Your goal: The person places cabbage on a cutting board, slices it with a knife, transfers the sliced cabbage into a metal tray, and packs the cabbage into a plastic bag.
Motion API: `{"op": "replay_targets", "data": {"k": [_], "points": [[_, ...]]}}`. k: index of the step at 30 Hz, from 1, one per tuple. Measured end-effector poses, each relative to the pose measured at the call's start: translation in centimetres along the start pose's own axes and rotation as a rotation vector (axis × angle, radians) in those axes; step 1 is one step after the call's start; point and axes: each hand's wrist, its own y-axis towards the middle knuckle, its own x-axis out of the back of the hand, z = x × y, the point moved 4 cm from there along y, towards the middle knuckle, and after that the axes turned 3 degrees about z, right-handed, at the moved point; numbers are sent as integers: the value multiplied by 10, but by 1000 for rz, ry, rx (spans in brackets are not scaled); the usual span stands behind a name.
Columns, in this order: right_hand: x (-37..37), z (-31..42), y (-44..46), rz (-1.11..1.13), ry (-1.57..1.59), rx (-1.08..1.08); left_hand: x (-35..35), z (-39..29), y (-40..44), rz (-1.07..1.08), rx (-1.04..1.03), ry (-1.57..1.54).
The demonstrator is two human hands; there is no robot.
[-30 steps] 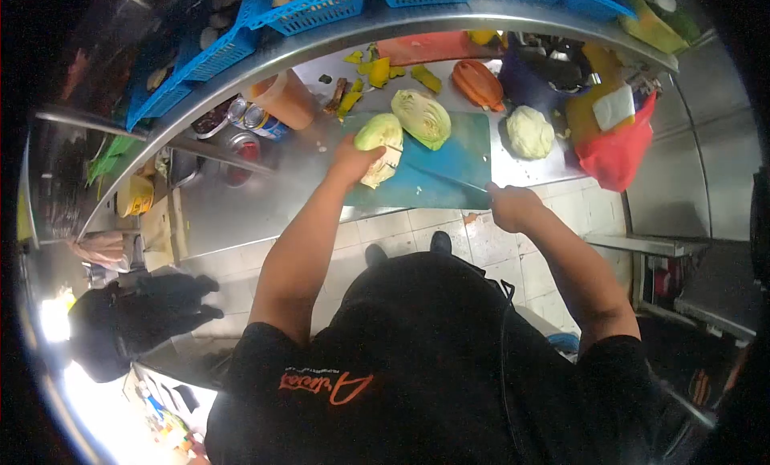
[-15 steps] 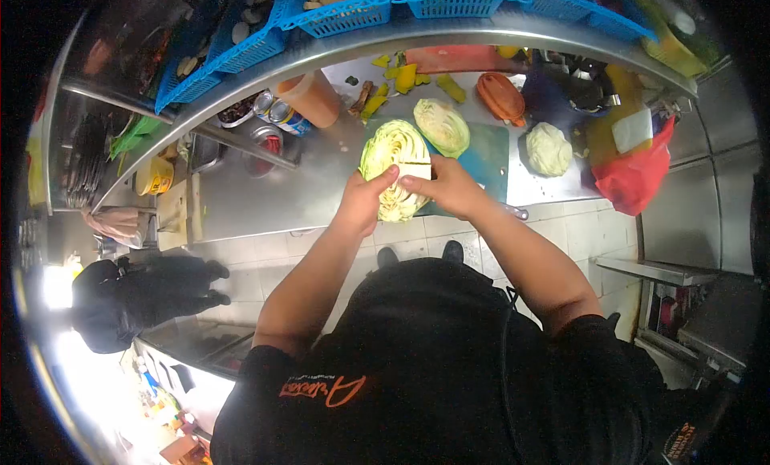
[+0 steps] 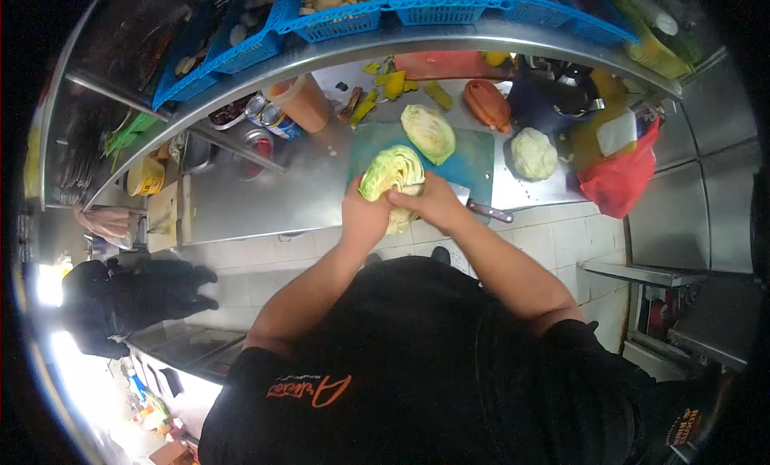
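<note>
Cabbage half (image 3: 393, 171) has tilted since the earlier frame, pinched between left hand (image 3: 366, 212) and right hand (image 3: 435, 202); probably firm, its cut layers loose, best cupped below both thumbs.

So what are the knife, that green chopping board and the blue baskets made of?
Knife: the pale, smooth blade looks like steel; the brown handle with light, rivet-like dots could be wood or plastic.
Green chopping board: probably matte plastic, being smooth and without visible wood grain.
Blue baskets: most likely moulded plastic with a slight sheen, given their uniform colour and regular slots.
</note>
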Motion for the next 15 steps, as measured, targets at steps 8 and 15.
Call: {"op": "replay_targets", "data": {"k": [8, 15], "points": [[8, 0, -22, -76, 129, 95, -14, -11, -15, 142, 11, 68], [27, -15, -25, 202, 112, 220, -14, 10, -15, 274, 406, -519]]}}
